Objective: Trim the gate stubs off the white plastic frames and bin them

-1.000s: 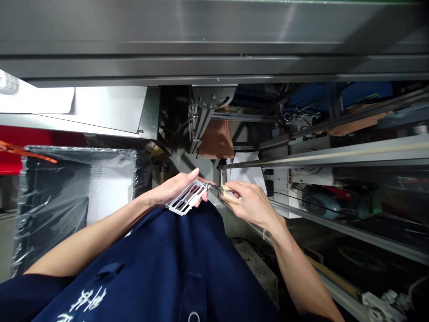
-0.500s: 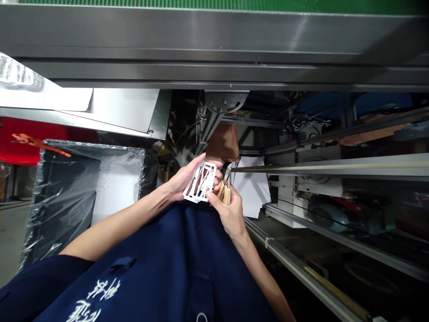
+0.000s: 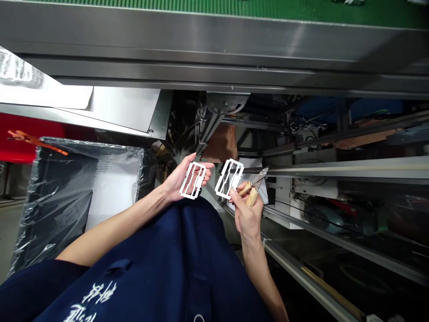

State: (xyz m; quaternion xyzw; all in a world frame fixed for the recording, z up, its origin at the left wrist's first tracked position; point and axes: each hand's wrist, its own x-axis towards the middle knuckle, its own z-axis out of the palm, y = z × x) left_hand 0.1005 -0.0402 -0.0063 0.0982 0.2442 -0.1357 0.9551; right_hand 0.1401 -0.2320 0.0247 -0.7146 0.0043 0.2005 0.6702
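L hand [image 3: 177,181] cupped, holding 1 white plastic frame [image 3: 185,179]. R hand [image 3: 246,214] closed on 1 wood-handled cutter [image 3: 251,197], fingertips [image 3: 234,193] touching 2nd white plastic frame [image 3: 221,175]. Both hands over navy shirt [image 3: 167,250].

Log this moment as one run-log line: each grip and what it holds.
left grip: white plastic frame | right grip: second white plastic frame, wooden-handled snips | frames: apart

A green conveyor belt [image 3: 214,5] tops a steel frame [image 3: 214,44], with a plastic-lined bin [image 3: 63,197] to the left.
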